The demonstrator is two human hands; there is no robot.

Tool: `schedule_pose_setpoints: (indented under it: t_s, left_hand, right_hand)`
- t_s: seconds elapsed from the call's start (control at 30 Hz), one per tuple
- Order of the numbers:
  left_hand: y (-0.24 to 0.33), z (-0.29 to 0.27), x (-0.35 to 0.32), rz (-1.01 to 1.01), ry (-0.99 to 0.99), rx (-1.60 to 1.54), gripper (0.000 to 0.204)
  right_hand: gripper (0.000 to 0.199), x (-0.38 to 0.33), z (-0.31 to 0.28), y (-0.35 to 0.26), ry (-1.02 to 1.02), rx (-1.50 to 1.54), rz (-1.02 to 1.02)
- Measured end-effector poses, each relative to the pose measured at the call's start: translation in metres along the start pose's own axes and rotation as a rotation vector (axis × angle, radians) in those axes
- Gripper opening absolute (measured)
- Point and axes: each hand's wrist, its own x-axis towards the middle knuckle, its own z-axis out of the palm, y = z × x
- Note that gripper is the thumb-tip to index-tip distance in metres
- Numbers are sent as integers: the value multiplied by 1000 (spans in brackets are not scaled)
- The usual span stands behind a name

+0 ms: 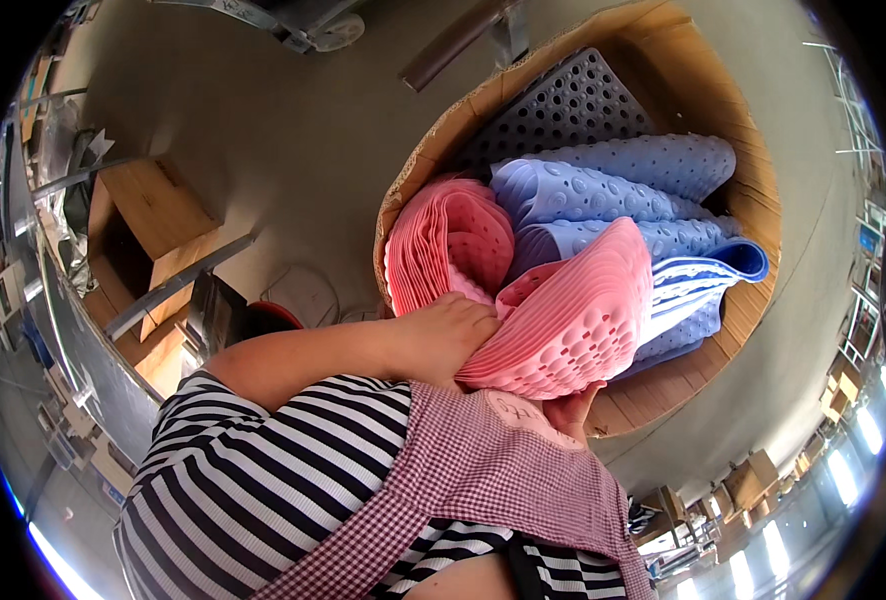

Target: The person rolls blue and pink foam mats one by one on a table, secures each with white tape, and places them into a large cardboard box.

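A folded stack of pink rubber bath mats (573, 335), with holes and round bumps, is held at the near side of a large cardboard box (753, 190). My left hand (448, 332) is closed on the stack's left end. Under its near right edge, my right hand (571, 408) grips the same stack, its fingers mostly hidden by the mats and my apron. Another rolled pink bundle (433, 245) stands in the box just beyond my left hand. Rolled light-blue mats (603, 190) lie beside it, and a blue-and-white striped roll (708, 275) is at the right.
A grey mat with holes (573, 105) leans against the box's far wall. To the left are an open smaller carton (158, 210), a metal bar (178, 285) and a red-rimmed round container (273, 318). A metal frame leg (458, 40) reaches in beyond the box.
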Motion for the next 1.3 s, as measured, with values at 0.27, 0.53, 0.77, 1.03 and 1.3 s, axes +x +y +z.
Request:
schedule_pose_setpoints:
  t_s: [0.27, 0.53, 0.77, 1.03, 1.3]
  left_hand:
    - [0, -8, 9, -72, -86, -79, 91]
    - [4, -2, 11, -72, 18, -61, 71]
    - [5, -3, 21, -120, -105, -120, 78]
    - [23, -3, 9, -303, -18, -415, 77]
    - [101, -11, -23, 321, 242, 12, 62]
  right_hand:
    - [110, 7, -23, -6, 1, 5, 37]
    - [103, 19, -60, 2, -27, 77, 76]
    - [85, 22, -59, 4, -27, 111, -19]
    - [73, -12, -46, 6, 11, -18, -44]
    - [81, -159, -6, -91, 49, -75, -453]
